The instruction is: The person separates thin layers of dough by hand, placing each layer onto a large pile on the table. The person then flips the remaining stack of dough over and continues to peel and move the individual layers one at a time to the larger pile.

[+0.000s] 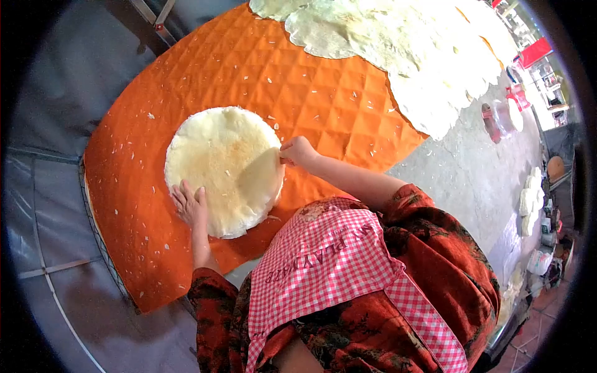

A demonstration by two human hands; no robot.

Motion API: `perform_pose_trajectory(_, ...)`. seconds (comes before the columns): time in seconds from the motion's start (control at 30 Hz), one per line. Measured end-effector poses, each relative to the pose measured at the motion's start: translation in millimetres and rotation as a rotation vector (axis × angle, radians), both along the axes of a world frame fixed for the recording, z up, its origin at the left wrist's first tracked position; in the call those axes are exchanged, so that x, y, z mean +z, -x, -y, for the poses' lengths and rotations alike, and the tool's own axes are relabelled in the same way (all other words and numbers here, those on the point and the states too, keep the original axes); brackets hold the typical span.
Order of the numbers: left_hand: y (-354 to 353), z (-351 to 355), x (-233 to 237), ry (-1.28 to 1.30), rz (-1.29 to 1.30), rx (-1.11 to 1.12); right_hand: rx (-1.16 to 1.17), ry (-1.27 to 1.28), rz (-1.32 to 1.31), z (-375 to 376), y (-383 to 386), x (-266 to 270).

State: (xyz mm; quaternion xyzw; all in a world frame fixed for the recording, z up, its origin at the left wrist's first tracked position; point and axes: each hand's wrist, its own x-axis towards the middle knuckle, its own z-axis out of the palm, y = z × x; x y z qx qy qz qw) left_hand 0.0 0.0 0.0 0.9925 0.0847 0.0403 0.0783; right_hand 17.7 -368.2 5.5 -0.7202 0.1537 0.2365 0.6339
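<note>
A stack of round, pale flatbreads [227, 168] lies on an orange quilted cloth [329, 99]. My left hand [193, 205] rests on the lower left edge of the stack, fingers spread and lying flat. At the stack's right edge, my right hand [298, 152] has its fingers pinched together on the rim of the top flatbread. Small light brown patches mark the top flatbread. White flakes are scattered over the cloth around it.
Many thin flatbreads [398, 50] overlap at the top right. Beyond the cloth is a grey surface [460, 180] with a clear pink-lidded jar [500, 120] and white folded cloth [531, 200]. A metal frame [160, 28] stands at the top left.
</note>
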Motion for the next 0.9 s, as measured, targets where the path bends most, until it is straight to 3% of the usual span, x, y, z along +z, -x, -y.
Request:
perform_pose_trajectory(0.07,-6.5,-8.2,4.6,0.015,0.012,-0.017,-0.045,-0.021,0.005,-11.8,-12.6,-2.1)
perform_pose_trajectory(0.17,2.9,-7.7,-1.6,0.134,0.062,-0.042,-0.296,-0.172,-0.262,-8.4,-1.7,52.4)
perform_pose_trajectory(0.27,26.8,2.1,24.3,0.293,0.433,-0.149,-0.230,-0.136,-0.324,-23.9,-11.5,65.8)
perform_pose_trajectory(0.37,79.5,56.6,66.5,0.409,0.636,-0.225,-0.136,-0.164,-0.311,-41.8,-24.0,72.5)
perform_pose_trajectory(0.43,109.9,79.6,69.0,0.695,0.559,-0.340,-0.035,-0.110,-0.255,-53.1,-32.4,94.1)
perform_pose_trajectory(0.5,144.0,112.4,82.6,0.791,0.361,-0.314,0.079,-0.075,-0.137,-61.8,-44.2,105.6)
perform_pose_trajectory(0.53,153.0,119.1,76.9,0.877,0.257,-0.342,0.127,-0.026,-0.065,-57.1,-31.4,145.9)
perform_pose_trajectory(0.57,161.3,122.3,66.4,0.962,0.150,-0.369,0.109,-0.014,-0.076,-51.6,-34.0,137.3)
perform_pose_trajectory(0.63,178.6,125.0,27.8,1.165,0.089,-0.210,0.067,0.009,-0.095,-39.2,-45.9,93.7)
perform_pose_trajectory(0.73,183.9,126.7,11.2,1.433,-0.019,-0.020,0.068,0.301,0.121,-20.3,-36.3,21.4)
perform_pose_trajectory(0.83,190.0,123.8,1.5,1.495,-0.048,0.061,0.068,0.539,0.051,-22.8,-32.8,18.1)
perform_pose_trajectory(0.9,195.1,124.2,-0.8,1.516,-0.068,0.076,0.059,0.632,0.156,-23.7,-23.3,22.6)
